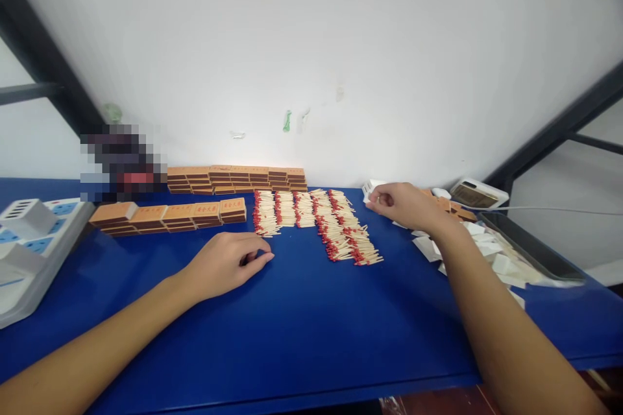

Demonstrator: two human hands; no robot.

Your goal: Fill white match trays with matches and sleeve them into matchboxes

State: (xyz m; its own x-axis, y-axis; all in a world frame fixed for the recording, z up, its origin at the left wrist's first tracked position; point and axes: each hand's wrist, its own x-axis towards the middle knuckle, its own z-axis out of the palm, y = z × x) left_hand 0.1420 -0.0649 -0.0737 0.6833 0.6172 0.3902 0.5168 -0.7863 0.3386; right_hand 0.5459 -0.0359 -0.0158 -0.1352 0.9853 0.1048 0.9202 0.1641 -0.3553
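Observation:
My left hand (228, 262) rests on the blue table (302, 324), fingers curled together, just left of several rows of red-tipped matches (316, 224). My right hand (402, 204) reaches to the back right and pinches a small white inner matchbox tray (372, 189). More white trays (487, 253) lie in a loose heap under and beside my right forearm. Orange matchboxes stand in a near row (170, 215) and a far stacked row (238, 179) by the wall.
A white power strip (29, 240) sits at the left edge. At the right lie a dark phone or tablet (530, 246), a white device with a cable (479, 194), and a blurred-out object (121, 162) at the back left.

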